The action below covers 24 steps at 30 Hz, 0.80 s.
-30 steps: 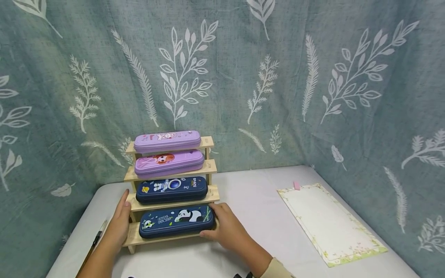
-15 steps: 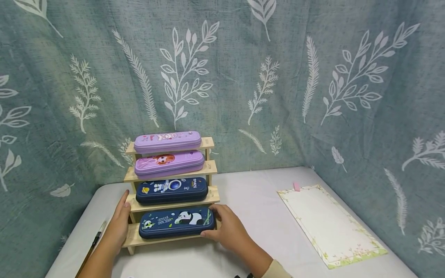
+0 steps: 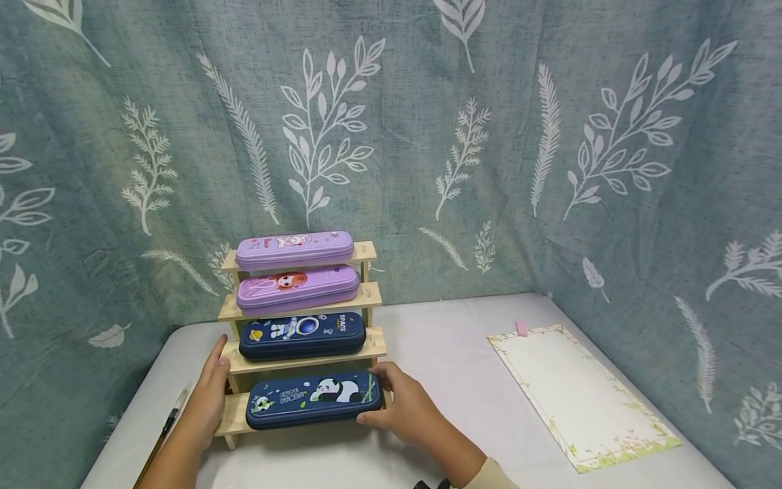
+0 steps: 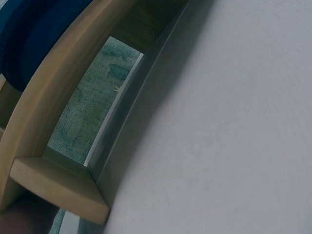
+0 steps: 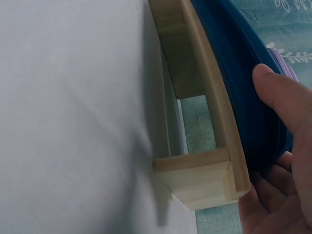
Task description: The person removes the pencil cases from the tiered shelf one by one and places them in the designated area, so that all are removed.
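Note:
A dark blue pencil case with a panda print (image 3: pixel 314 401) is on the bottom step of the wooden tiered rack (image 3: pixel 235 415), covering the step's front edge. My right hand (image 3: pixel 403 404) grips its right end, thumb in front and fingers behind. In the right wrist view, the thumb (image 5: pixel 280 92) presses the case's blue side (image 5: pixel 243 97). My left hand (image 3: pixel 210 394) rests against the rack's left side with its fingers fairly straight. Above sit a navy astronaut pencil case (image 3: pixel 302 336), a pink-purple pencil case with a girl (image 3: pixel 299 288) and a lilac pencil case (image 3: pixel 294 250).
A paper sheet with a floral border (image 3: pixel 586 394) and a pink tab (image 3: pixel 521 329) lies at the right of the white table (image 3: pixel 440 346). A brush (image 3: pixel 165 431) lies beside my left forearm. A patterned curtain (image 3: pixel 403 136) hangs behind. Something black (image 3: pixel 430 485) shows at the bottom edge.
My right hand has drawn the panda pencil case toward me and slightly right, to the bottom step's front edge. The left hand and the other cases have stayed in place.

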Available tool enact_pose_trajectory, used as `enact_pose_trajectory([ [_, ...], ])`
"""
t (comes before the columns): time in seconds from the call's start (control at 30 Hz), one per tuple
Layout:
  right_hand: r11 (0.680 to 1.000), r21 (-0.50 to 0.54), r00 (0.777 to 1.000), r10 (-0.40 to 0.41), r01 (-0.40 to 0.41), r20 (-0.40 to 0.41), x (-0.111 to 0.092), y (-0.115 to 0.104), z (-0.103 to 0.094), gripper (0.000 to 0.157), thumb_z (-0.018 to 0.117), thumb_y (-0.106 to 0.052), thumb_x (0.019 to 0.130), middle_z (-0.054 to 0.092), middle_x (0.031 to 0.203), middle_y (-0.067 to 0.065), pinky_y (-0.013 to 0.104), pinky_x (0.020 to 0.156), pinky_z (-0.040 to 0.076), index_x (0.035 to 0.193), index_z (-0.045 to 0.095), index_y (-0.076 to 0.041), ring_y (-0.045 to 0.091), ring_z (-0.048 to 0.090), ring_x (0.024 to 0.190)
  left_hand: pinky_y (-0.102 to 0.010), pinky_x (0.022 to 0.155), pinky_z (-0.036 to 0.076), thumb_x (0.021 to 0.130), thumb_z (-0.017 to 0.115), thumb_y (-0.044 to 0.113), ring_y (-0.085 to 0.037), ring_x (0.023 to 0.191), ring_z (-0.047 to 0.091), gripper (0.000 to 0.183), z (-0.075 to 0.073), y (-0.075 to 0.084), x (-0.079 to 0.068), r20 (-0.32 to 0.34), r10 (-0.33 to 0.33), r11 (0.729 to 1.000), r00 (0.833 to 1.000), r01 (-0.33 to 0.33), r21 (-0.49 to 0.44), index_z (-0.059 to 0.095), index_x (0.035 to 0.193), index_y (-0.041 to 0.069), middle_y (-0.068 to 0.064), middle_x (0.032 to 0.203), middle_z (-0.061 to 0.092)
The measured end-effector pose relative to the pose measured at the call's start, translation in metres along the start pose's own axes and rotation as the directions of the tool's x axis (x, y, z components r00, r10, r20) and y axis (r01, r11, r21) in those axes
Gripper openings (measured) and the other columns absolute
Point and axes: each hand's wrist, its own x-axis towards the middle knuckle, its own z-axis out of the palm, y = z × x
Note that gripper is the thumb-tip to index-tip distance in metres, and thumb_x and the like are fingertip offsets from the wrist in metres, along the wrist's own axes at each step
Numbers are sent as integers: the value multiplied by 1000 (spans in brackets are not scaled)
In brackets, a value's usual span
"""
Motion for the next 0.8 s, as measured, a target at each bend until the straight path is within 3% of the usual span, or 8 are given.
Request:
enact_pose_trajectory([
  [0.1, 999, 40, 1000, 9, -10, 14, -1, 1, -2, 79, 98, -33, 73, 67, 140, 6, 53, 116, 46, 137, 55, -17, 29, 64, 132, -70, 125, -7, 112, 9, 54, -40, 161, -15, 61, 0, -1, 0, -1, 3, 1000, 1000, -3, -10, -12, 167, 38, -5, 176, -13],
  [0.33, 993, 113, 997, 33, -40, 65, -1, 3, -10, 90, 96, -29, 77, 54, 154, 4, 45, 116, 47, 154, 51, -19, 29, 56, 140, -70, 125, -7, 112, 9, 53, -39, 161, -16, 62, 1, -3, 1, -2, 3, 1000, 1000, -3, -10, -11, 168, 36, -4, 176, -14],
  [0.53, 978, 207, 998, -1, -14, 71, -3, 13, -16, 82, 96, -19, 77, 53, 152, 6, 33, 111, 50, 149, 55, -18, 28, 53, 142, -70, 125, -7, 112, 9, 54, -40, 161, -15, 62, 1, -2, 1, -4, 6, 1000, 1000, -6, -11, -10, 168, 37, -5, 176, -13],
  [0.8, 962, 272, 998, 8, -26, 68, -13, 16, -26, 80, 95, -10, 77, 55, 146, 13, 31, 108, 52, 147, 55, -14, 32, 55, 138, -71, 125, -6, 111, 10, 57, -41, 161, -14, 63, -2, -4, 2, -7, 18, 1000, 1000, -18, 1, -10, 167, 39, -7, 176, -12],
])
